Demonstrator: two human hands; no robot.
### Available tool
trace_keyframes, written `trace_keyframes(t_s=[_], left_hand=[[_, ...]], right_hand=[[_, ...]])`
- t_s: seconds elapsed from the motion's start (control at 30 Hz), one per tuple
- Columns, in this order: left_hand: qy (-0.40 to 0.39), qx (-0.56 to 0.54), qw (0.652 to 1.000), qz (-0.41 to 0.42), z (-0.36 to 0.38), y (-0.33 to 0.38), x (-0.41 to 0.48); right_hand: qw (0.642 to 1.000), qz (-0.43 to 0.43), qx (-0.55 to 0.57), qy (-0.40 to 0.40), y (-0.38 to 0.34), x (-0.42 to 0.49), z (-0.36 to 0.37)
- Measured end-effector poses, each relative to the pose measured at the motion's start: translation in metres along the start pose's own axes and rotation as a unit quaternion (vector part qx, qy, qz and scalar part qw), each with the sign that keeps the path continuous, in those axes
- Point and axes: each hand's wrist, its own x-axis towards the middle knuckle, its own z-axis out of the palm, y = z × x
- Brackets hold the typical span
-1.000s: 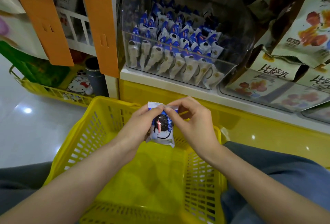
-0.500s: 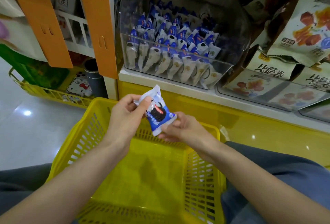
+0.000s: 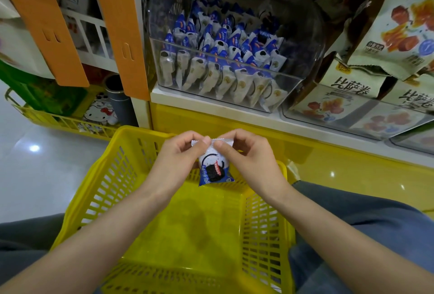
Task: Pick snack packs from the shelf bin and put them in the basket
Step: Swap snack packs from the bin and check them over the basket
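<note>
Snack pack [image 3: 215, 169] swung back upright, left hand [image 3: 176, 162] and right hand [image 3: 254, 161] fingers [image 3: 220, 144] pinching its top seam, over basket [image 3: 94, 190]

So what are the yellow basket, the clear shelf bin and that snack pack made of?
Basket: moulded plastic by the look, faintly glossy, with slotted walls. Shelf bin: clear rigid plastic, perhaps acrylic; packs show through. Snack pack: thin printed film, seemingly plastic, with a crimped zigzag top edge.
</note>
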Motion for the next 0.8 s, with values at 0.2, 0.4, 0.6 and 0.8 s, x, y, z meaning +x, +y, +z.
trace_keyframes(t_s=[0.2,0.4,0.6,0.8], left_hand=[[-0.015,-0.023,0.999,-0.026,0.001,-0.002,0.001],[0.079,0.250,0.955,0.136,-0.002,-0.012,0.001],[0.001,0.125,0.992,-0.022,0.004,-0.014,0.001],[-0.016,-0.096,0.990,-0.104,0.006,-0.011,0.004]], right_hand=[[0.954,-0.186,-0.232,0.029,0.000,-0.004,-0.005],[0.984,-0.047,-0.137,0.099,0.004,0.002,-0.003],[0.999,0.012,-0.024,0.038,0.002,0.002,0.001],[0.997,-0.027,-0.066,-0.005,0.001,0.001,0.004]])
